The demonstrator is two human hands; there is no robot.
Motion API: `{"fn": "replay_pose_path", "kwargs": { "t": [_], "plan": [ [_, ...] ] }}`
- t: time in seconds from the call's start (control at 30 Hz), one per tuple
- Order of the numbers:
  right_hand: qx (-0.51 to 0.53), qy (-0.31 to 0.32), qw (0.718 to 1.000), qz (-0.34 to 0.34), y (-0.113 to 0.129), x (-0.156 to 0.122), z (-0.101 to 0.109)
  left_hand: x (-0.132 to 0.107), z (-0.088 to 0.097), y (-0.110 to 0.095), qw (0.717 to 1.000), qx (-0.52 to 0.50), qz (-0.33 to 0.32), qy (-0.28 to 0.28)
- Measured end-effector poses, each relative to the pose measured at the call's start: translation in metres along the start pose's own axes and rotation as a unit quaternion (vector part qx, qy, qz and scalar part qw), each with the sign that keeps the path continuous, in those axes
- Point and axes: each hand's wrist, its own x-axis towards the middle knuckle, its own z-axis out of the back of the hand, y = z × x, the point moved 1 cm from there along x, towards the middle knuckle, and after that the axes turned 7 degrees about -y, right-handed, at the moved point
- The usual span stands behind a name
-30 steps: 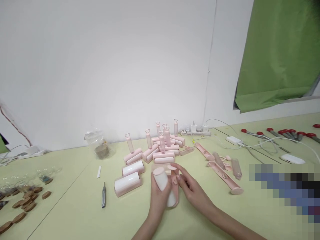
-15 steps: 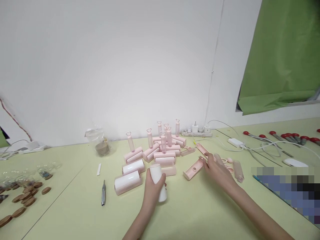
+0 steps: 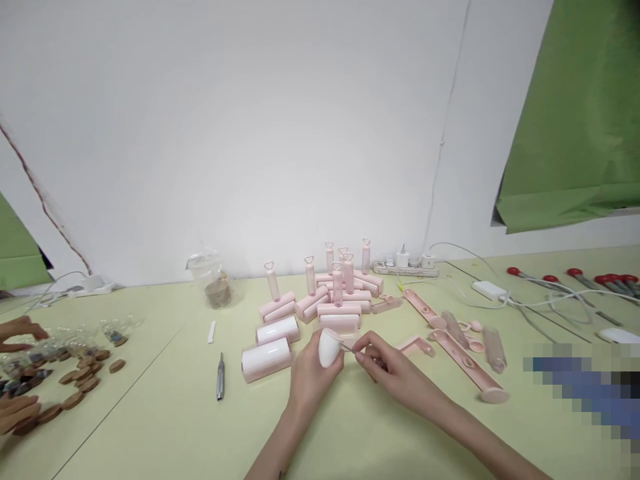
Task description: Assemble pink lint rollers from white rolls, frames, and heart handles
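Observation:
My left hand (image 3: 311, 375) is wrapped round a white roll (image 3: 330, 349) and tilts one end of it up toward me. A thin dark tool (image 3: 347, 347) is pinched in my right hand (image 3: 393, 373); its tip meets the rim of the roll's end. Just beyond my left hand lie pink cylindrical holders (image 3: 339, 313), several topped by upright pink handles (image 3: 271, 280) with heart-shaped loops. Left of that hand sit two pink holders with white rolls (image 3: 267, 359) in them. Long pink half-shells (image 3: 470, 367) lie to the right of my right hand.
A metal craft knife (image 3: 221, 377) and a white strip (image 3: 212, 332) lie at left. Behind are a clear bag (image 3: 215, 283) and a power strip (image 3: 406, 269) with cables. Another person's hands (image 3: 20, 330) work among wooden discs (image 3: 73, 400). Red-ended tools (image 3: 575, 273) lie far right.
The right hand has come left from the pink half-shells to the white roll, bringing the thin tool to its end. The roll is tipped more toward me. Another person's hands have appeared at left.

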Motion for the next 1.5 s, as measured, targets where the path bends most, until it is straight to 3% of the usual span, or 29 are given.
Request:
{"fn": "replay_pose_path", "kwargs": {
  "t": [0.13,0.67,0.97,1.13,1.27,1.37,1.5],
  "plan": [
    [0.056,0.011,0.998,0.005,-0.005,0.004,-0.01,-0.001,-0.001,-0.002,1.0,0.021,-0.005,0.015],
    [0.105,0.005,0.994,-0.008,-0.007,0.001,-0.006,-0.004,-0.002,-0.006,0.999,0.019,-0.002,0.025],
    [0.059,-0.023,0.998,0.011,-0.012,0.005,-0.01,-0.002,0.0,-0.005,0.999,0.038,0.002,0.03],
    [0.039,-0.114,0.993,-0.003,-0.03,0.019,-0.003,0.0,-0.002,0.0,0.999,-0.002,0.027,0.038],
    [0.09,-0.164,0.982,-0.031,-0.038,0.024,0.006,0.004,0.002,0.002,0.998,-0.044,0.029,0.031],
    [0.131,-0.176,0.975,-0.045,-0.031,0.022,0.011,0.006,0.004,0.005,0.998,-0.051,0.035,0.017],
    [0.154,-0.246,0.956,0.043,-0.007,0.025,0.024,0.005,0.005,0.008,0.996,-0.075,0.033,-0.03]
  ]
}}
